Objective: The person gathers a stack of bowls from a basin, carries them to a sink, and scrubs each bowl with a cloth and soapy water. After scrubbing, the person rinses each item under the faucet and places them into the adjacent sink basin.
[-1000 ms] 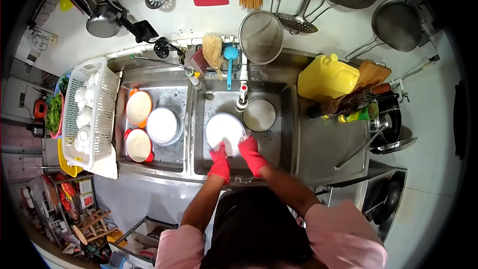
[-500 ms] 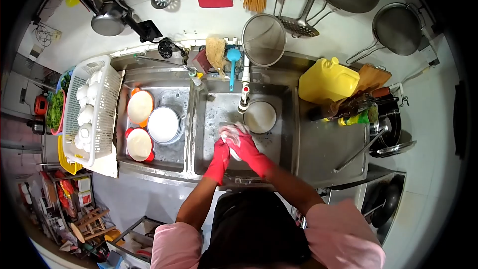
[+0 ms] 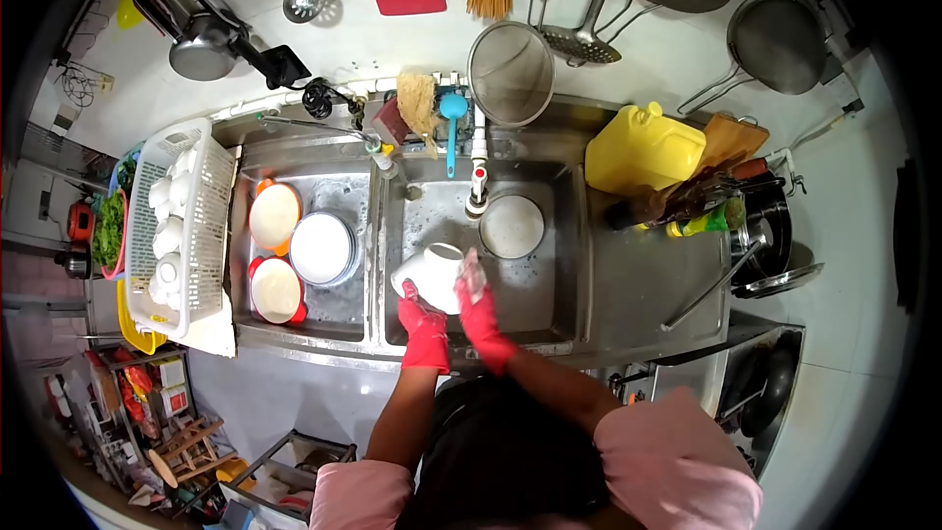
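A white bowl (image 3: 424,273) is held tilted over the right basin (image 3: 549,299), its round foot ring facing away from me. My left hand (image 3: 422,322), in a red rubber glove, grips the bowl's near left side. Against its right side presses my right hand (image 3: 475,302), also red-gloved, fingers closed on a soapy, whitish wad (image 3: 473,277) whose kind I cannot tell. Suds coat these fingers. Just beyond the hands, a round white plate (image 3: 512,227) lies on the basin floor below the faucet (image 3: 478,198).
The left basin holds a stack of white plates (image 3: 322,247), an orange-handled dish (image 3: 275,216) and a red-handled dish (image 3: 278,290). A white basket (image 3: 206,236) of bowls stands far left. At right are a yellow jug (image 3: 643,152) and bottles (image 3: 706,219). A strainer (image 3: 511,74) hangs behind the faucet.
My hands were together around something soapy; now they are apart, with the white bowl turned into plain view between them. The view has shifted slightly.
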